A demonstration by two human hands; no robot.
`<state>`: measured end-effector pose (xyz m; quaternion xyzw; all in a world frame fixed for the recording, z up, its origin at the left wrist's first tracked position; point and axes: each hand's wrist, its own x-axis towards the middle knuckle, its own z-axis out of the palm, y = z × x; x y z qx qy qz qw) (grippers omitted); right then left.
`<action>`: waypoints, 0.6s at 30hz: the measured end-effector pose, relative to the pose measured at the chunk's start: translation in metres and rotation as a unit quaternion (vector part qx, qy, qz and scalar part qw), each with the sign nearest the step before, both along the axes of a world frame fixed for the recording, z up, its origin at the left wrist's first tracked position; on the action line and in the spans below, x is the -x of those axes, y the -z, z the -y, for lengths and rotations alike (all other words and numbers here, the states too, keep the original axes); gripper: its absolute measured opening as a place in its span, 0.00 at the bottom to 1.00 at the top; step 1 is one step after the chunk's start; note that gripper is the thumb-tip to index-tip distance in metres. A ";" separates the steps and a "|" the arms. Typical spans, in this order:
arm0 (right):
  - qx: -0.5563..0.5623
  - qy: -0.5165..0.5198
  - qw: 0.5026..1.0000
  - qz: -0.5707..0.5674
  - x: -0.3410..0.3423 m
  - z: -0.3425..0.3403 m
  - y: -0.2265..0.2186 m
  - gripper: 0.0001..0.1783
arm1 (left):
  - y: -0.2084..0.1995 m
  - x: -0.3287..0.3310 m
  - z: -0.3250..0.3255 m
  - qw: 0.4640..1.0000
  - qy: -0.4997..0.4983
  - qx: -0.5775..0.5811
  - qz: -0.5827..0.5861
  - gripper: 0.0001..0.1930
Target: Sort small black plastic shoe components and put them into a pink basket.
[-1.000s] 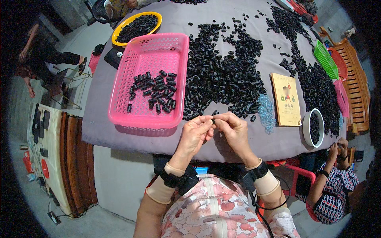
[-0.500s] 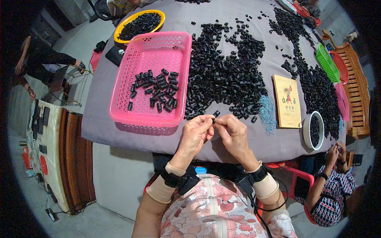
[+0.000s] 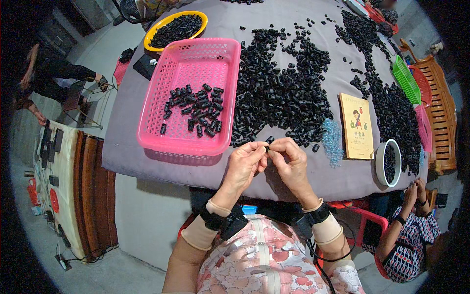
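Observation:
My left hand (image 3: 246, 162) and my right hand (image 3: 290, 164) meet at the fingertips above the near edge of the cloth-covered table. Both are closed in a pinch around a small black plastic part (image 3: 266, 148), mostly hidden by the fingers. Just beyond the fingertips lies another short black part (image 3: 270, 139). A broad heap of short black tubular parts (image 3: 279, 93) spreads out past my hands. To the left stands a pink perforated basket (image 3: 188, 148), with a cluster of black parts (image 3: 198, 109) on its bottom.
Right of the heap are a bundle of clear bluish strands (image 3: 332, 142), a yellow booklet (image 3: 356, 126) and a white bowl (image 3: 379, 164) of black pieces. A yellow basin (image 3: 205, 24) stands behind the basket. Another person (image 3: 409, 230) sits at the right; one more (image 3: 54, 81) is far left.
My fingertips have shifted on the small part, and my right fingers cover more of it. The whole view has slid slightly. At far left, the other person's hand has reached the side table.

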<state>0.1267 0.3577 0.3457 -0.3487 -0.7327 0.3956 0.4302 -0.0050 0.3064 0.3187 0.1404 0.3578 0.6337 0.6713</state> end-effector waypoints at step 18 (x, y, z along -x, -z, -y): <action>0.113 0.030 0.993 -0.015 0.000 0.010 0.004 0.03 | -0.001 -0.001 -0.002 1.000 0.006 -0.011 -0.004 0.08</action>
